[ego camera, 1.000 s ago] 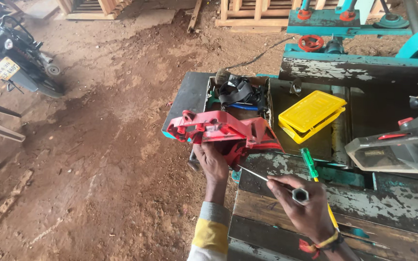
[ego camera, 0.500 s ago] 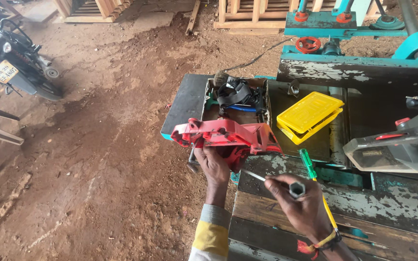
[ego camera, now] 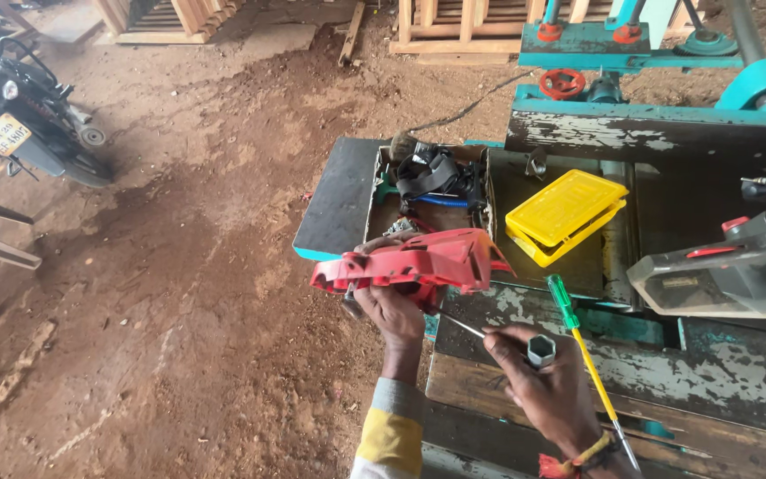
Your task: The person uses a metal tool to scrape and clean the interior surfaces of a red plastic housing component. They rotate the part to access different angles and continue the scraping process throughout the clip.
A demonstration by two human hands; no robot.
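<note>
A worn wooden workbench point(ego camera: 693, 372) with flaking teal paint fills the right side, above a bare dirt floor point(ego camera: 179, 266). On it rests a grey power tool body point(ego camera: 729, 270) at the far right, and a yellow plastic case point(ego camera: 565, 215) sits tilted just left of it, beside an open tray of dark straps and parts point(ego camera: 432, 182).

The red plastic cover point(ego camera: 414, 263) hangs over the bench's left edge, directly above the left hand point(ego camera: 392, 312) — the fingers are closed around its underside, gripping it from below. Its long axis runs left to right, nearly level, the narrower end pointing left over the floor.

The right hand point(ego camera: 547, 390) sits lower and to the right, well apart from the cover. It is closed on a socket wrench point(ego camera: 525, 344) — the hexagonal socket end faces up between thumb and fingers, the thin metal shaft pointing up-left toward the cover.

A green-handled screwdriver point(ego camera: 582, 341) lies on the bench just beside this hand, its yellow shaft running down-right.
</note>
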